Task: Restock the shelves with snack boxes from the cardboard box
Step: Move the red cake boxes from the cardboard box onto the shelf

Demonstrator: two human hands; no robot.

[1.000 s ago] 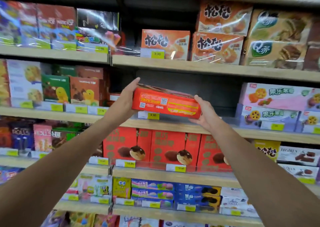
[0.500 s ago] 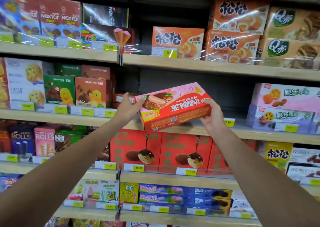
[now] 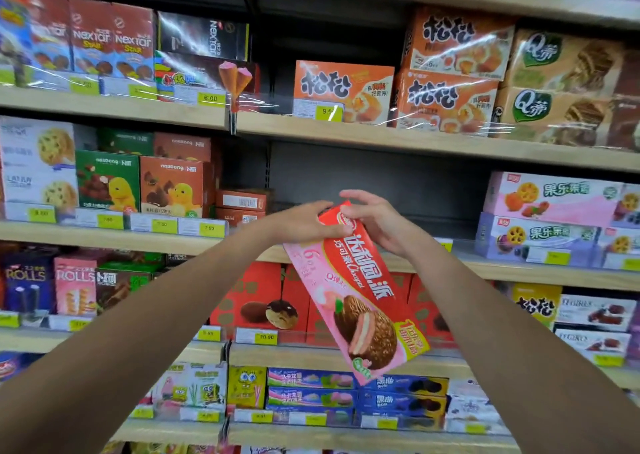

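A pink and red snack box [image 3: 356,301] with a chocolate pie picture hangs nearly upright, tilted, in front of the shelves. My left hand [image 3: 304,223] and my right hand [image 3: 377,223] both grip its top end, fingers wrapped on either side. Right behind the hands is a dark gap on the second shelf [image 3: 367,190], between small orange boxes [image 3: 240,204] on its left and pink boxes [image 3: 550,197] on its right. The cardboard box is not in view.
Wooden shelves [image 3: 415,140] are packed with boxes: orange ones [image 3: 343,90] above the gap, red pie boxes [image 3: 263,298] below it, green and brown boxes [image 3: 138,182] to the left. Yellow price tags line the shelf edges.
The box has turned from lying flat across both hands to hanging lengthwise. Both hands have come together at its top end. The view has shifted slightly.
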